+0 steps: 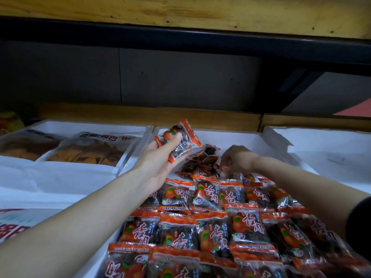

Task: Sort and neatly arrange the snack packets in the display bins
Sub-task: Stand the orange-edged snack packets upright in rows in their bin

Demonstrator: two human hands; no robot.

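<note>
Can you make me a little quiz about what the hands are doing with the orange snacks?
1. True or false: the left hand holds orange snack packets.
2. The right hand reaches toward: A) the loose pile at the back of the middle bin, B) the neat rows in front, C) a shopping basket.
3. Fill in: the neat rows lie ___ the camera than the loose pile.
Key: 1 true; 2 A; 3 nearer.
</note>
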